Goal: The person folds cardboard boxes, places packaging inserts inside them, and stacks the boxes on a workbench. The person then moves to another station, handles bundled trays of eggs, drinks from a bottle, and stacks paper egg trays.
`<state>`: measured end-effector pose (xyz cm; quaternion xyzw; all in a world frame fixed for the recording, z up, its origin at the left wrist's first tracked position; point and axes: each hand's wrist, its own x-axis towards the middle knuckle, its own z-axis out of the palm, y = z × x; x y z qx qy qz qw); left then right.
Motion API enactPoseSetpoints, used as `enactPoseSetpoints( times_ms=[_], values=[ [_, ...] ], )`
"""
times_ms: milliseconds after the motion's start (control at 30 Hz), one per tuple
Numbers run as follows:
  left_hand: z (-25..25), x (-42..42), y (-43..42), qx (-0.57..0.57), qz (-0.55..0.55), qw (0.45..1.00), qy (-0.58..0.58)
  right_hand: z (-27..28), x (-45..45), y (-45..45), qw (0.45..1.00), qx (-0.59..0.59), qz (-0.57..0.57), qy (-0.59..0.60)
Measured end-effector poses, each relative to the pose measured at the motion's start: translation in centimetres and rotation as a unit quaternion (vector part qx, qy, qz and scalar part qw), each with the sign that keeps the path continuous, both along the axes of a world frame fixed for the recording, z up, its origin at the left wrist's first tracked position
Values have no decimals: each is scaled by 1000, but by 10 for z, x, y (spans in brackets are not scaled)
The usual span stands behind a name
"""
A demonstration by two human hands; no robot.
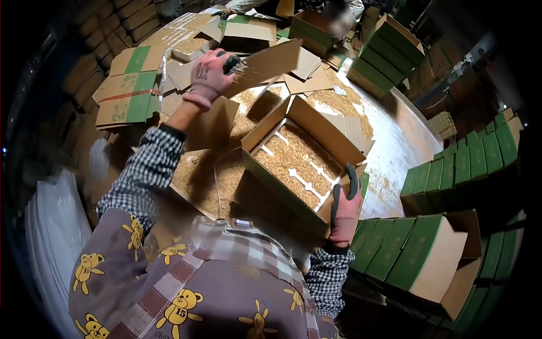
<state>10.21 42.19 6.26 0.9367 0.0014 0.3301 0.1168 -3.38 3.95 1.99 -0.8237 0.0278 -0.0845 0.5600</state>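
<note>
Bear-print clothing (183, 308), left grip (211, 78) clutching shavings (239, 67), right grip (346, 208) clasping box (278, 182), cardboard (270, 62) between.

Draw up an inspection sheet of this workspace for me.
Surface: pale tabletop, strewn with grain-like bits.
Job's things: open box containing a white-ribbed tray filled with similar bits.
Clutter: loose cardboard pieces beyond the box.
Grippers: gloved left hand raised by a cardboard panel, its hold unclear; gloved right hand on the box's rim.
Cables: nothing seen.
Surroundings: green-sided boxes at right, plastic sheeting at left, a co-worker partly visible beyond.
</note>
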Motion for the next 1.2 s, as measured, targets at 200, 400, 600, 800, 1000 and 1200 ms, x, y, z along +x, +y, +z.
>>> enactPoseSetpoints(
  times_ms=[200, 400, 600, 800, 1000, 1200],
  values=[
    [4, 31, -34, -216, -148, 965, -31, -20, -1, -8, 998, 46, -17, -50],
    [12, 45, -45, -12, -119, 984, 130, -26, 2, 0, 997, 41, -47, -54],
    [-26, -52, -127, 255, -499, 782, 271, -49, 10, 0, 941, 315, -119, -31],
    [-34, -39, -138, 173, -549, 677, 458, -4, -7, 19, 947, 287, -141, -10],
    [-15, -10, -131, 24, -512, 744, 429, -42, 6, -19, 956, 243, -142, 76],
    [-175, -30, -93, -258, -238, 904, 245, -89, -8, 14, 985, -45, -144, 83]
  ],
)
